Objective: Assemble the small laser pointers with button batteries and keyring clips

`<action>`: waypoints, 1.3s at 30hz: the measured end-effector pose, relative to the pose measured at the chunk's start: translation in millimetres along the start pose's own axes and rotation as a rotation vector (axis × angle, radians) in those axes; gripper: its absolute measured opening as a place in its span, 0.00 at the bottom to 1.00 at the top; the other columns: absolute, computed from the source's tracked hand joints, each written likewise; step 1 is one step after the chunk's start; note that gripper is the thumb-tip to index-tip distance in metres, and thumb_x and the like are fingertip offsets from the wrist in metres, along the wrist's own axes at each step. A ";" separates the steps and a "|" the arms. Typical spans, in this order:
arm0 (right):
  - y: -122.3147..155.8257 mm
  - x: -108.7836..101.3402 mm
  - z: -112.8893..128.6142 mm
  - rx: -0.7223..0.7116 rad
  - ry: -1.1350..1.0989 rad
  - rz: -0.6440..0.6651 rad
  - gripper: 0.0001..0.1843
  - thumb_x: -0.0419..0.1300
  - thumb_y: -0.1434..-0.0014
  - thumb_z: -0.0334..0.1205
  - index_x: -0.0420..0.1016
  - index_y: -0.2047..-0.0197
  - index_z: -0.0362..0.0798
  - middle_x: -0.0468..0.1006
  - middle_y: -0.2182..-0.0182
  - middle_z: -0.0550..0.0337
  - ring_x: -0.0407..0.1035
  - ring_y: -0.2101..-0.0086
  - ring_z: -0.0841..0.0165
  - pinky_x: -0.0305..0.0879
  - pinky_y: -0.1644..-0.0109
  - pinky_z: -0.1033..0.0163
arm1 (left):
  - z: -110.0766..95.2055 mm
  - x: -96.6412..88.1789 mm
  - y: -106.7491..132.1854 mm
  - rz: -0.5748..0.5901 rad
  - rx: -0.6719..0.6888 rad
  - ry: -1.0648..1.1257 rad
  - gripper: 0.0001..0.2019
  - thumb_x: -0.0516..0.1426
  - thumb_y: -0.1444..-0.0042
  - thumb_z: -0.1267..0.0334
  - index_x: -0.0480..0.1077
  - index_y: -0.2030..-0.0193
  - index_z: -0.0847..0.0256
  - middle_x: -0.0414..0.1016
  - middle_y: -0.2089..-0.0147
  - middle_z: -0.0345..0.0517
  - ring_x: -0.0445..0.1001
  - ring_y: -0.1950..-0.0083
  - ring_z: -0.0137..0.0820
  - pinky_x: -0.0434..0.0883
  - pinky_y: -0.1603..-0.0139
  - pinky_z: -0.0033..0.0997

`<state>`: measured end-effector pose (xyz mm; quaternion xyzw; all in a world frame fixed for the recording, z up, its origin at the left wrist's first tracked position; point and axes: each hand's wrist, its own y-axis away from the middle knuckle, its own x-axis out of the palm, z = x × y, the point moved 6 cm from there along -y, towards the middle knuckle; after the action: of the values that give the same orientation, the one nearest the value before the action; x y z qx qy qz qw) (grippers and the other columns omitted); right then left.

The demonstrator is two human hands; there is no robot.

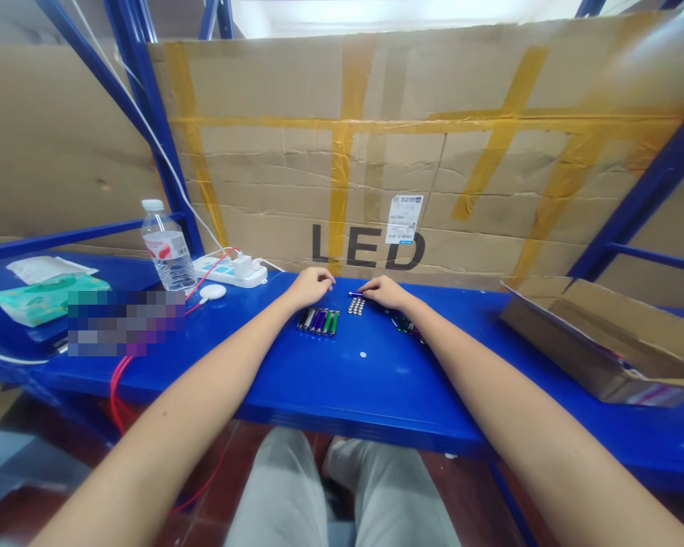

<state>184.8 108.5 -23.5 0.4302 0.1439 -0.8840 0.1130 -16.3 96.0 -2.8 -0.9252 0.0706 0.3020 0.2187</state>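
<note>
Near the middle of the frame, on a blue table [319, 387], both bare hands rest close to several small things. Slightly right of center, the fingertips of the right hand [384, 291] touch the right end of a slim purple tube [354, 294] lying crosswise; the grip there is narrow, but I cannot tell whether the fingers pinch the tube or only rest on it. Just below that tube in the frame sits a tight cluster of small silvery round pieces [356, 306].

Left of center, the left hand [313, 287] is loosely curled, its fingers bent toward the right side of the frame; I cannot tell whether anything is inside it. Just below it lies a row of slim tubes [318, 322], side by side, in dark, silver, purple and green. Lower, near the center, a small pale disc [363, 355] lies apart. Right of center, a dark tangled bunch [406, 325] is partly hidden by the right forearm.

At the right edge stands an open cardboard box [581, 342]; toward the left, a clear bottle [169, 254] stands beside a white power strip [233, 272].
</note>
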 end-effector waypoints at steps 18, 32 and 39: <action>3.1 -9.4 -0.2 -0.019 0.054 -0.073 0.17 0.56 0.39 0.34 0.82 0.51 0.43 0.82 0.52 0.51 0.75 0.55 0.62 0.66 0.48 0.63 | -26.5 12.7 17.3 0.381 0.180 -0.264 0.12 0.57 0.50 0.64 0.78 0.59 0.59 0.82 0.59 0.44 0.78 0.58 0.34 0.71 0.54 0.32; 88.3 -23.1 98.4 -0.332 0.263 -0.007 0.12 0.52 0.42 0.31 0.77 0.68 0.45 0.76 0.74 0.59 0.60 0.74 0.72 0.51 0.68 0.65 | -41.1 15.8 25.3 0.496 0.226 -0.326 0.11 0.56 0.53 0.69 0.78 0.64 0.60 0.81 0.62 0.43 0.76 0.60 0.33 0.70 0.58 0.30; 94.8 -20.5 106.9 -0.349 0.280 0.013 0.12 0.52 0.41 0.30 0.78 0.66 0.44 0.76 0.73 0.59 0.59 0.74 0.72 0.49 0.68 0.65 | -37.6 19.7 25.1 0.521 0.187 -0.324 0.08 0.58 0.51 0.68 0.79 0.65 0.59 0.81 0.64 0.43 0.75 0.62 0.32 0.69 0.58 0.30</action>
<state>150.1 -16.0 40.7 0.5237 0.3063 -0.7765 0.1701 12.9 56.8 3.6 -0.7919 0.2967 0.4833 0.2265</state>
